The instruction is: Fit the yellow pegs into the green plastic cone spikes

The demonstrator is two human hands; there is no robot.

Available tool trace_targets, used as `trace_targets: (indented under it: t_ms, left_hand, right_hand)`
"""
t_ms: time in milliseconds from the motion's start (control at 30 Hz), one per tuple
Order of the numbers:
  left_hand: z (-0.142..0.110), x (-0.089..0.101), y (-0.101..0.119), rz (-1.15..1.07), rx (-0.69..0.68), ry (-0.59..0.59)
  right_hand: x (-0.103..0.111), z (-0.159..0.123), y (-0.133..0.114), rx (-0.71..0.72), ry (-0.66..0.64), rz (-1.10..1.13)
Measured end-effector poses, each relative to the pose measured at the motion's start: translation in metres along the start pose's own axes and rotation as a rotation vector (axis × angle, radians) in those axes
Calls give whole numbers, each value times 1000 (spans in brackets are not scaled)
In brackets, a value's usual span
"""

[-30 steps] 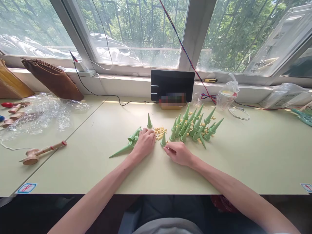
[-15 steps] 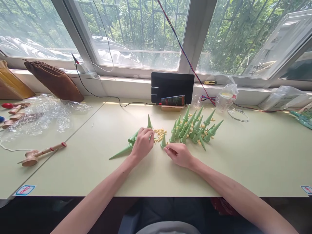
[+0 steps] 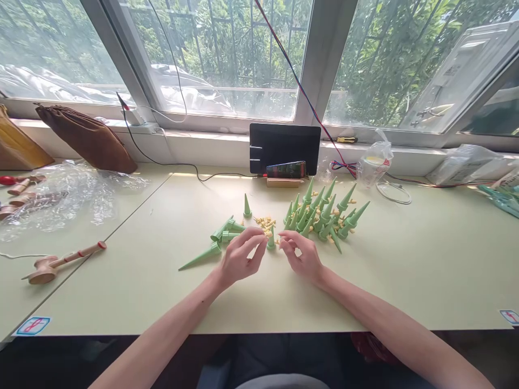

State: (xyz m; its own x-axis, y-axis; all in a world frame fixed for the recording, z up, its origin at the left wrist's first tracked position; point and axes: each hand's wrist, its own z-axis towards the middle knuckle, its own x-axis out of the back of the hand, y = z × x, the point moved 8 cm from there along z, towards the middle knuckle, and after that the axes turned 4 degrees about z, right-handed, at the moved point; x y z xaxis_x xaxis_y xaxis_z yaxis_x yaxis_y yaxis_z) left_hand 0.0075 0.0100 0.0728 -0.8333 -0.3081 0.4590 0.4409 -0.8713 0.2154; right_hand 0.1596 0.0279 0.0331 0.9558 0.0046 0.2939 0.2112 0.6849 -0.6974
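A green plastic cone (image 3: pixel 271 240) stands point up between my two hands, with a small yellow peg at its right side. My left hand (image 3: pixel 243 255) is pinched at the cone's left, with a small yellow peg (image 3: pixel 268 234) at the fingertips. Just right of the cone, my right hand (image 3: pixel 302 255) is curled with thumb and forefinger slightly apart and nothing visible between them. Behind the hands lies a pile of yellow pegs (image 3: pixel 265 222). One more upright cone (image 3: pixel 247 206) stands beyond my left hand, and several green cones (image 3: pixel 201 256) lie beside it.
Many green cones (image 3: pixel 324 210) with yellow pegs stand grouped at the right. A black tablet (image 3: pixel 284 146) and a phone (image 3: pixel 286 170) lean at the back. To the left are a wooden kendama (image 3: pixel 44 270) and crumpled clear plastic (image 3: pixel 81 194); a bagged cup (image 3: pixel 373 165) stands back right.
My left hand has come from the peg pile toward the standing cone, bringing a yellow peg. My right fingers have moved slightly off the cone's base. The view has shifted a little.
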Motion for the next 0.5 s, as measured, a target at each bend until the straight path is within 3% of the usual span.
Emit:
trace_targets:
  t_ms: [200,500]
  left_hand:
    - [-5,-15,13,-17,-74,-125]
    - [-12,-27,11,-51,-40,-263]
  right_hand:
    - [-4,-1,-1,5,-60,-3]
    - [-8,0,-1,-25,-117,37]
